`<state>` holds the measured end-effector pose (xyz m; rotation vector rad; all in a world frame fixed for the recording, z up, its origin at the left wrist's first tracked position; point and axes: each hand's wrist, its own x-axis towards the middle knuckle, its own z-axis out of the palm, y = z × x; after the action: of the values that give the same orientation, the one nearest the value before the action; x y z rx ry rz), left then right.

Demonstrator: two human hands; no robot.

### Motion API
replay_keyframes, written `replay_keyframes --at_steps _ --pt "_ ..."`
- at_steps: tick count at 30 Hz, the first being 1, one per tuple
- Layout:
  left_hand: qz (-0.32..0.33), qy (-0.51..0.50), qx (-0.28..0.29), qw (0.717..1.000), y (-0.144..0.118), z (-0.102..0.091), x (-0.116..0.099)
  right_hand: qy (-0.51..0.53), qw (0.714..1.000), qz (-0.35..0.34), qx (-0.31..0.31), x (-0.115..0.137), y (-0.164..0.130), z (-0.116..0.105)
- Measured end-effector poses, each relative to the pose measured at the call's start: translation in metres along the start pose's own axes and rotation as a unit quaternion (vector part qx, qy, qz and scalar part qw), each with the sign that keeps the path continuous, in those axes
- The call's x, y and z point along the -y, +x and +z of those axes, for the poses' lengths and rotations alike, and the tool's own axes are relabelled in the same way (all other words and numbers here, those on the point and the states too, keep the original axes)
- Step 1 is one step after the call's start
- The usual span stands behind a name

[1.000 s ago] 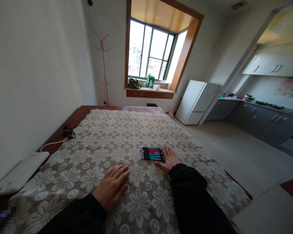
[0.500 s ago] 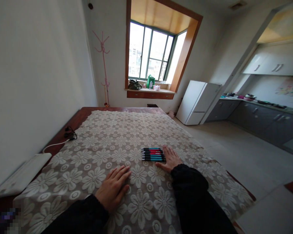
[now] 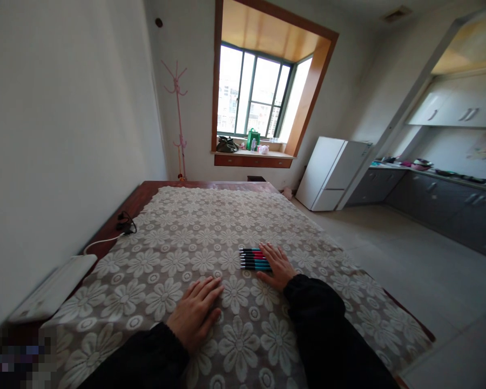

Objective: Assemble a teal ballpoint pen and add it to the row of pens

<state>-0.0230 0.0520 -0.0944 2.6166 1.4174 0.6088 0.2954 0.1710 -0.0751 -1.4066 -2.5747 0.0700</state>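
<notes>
Several pens (image 3: 249, 260) with teal and red barrels and black ends lie side by side in a neat row on the flower-patterned tablecloth (image 3: 162, 297). My right hand (image 3: 278, 266) rests over the right part of the row, palm down with fingers stretched out. It covers the pens' right ends, while their tips point left. To the lower left of the pens, my left hand (image 3: 196, 313) lies flat on the cloth with its fingers extended and nothing in it.
A white power strip (image 3: 54, 286) with a cord and black plugs (image 3: 126, 221) runs along the table's left edge by the wall. Beyond the table stand a pink coat rack (image 3: 179, 119) and a white fridge (image 3: 324, 173). Kitchen cabinets (image 3: 437, 202) line the right.
My right hand has slid left from the pens' right ends to cover more of the row. My left hand stays flat on the cloth. The camera view has shifted slightly.
</notes>
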Motion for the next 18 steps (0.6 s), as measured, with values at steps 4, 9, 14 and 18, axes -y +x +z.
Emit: replay_keyframes --at_steps 4,9,14,18 --pt "-0.005 -0.001 0.004 1.0 0.0 0.001 0.001 0.005 0.997 -0.074 -0.037 0.011 0.006 -0.016" --pt "0.001 -0.001 -0.001 1.0 0.001 0.0 0.0 0.003 0.993 -0.11 -0.032 0.026 0.02 -0.028" --pt "0.0 0.004 0.003 1.0 0.001 -0.003 -0.001 0.028 0.993 -0.098 -0.055 0.028 0.018 -0.019" --pt "-0.007 0.0 0.005 1.0 0.002 -0.005 -0.002 0.041 0.993 -0.099 -0.057 0.031 0.012 -0.018"
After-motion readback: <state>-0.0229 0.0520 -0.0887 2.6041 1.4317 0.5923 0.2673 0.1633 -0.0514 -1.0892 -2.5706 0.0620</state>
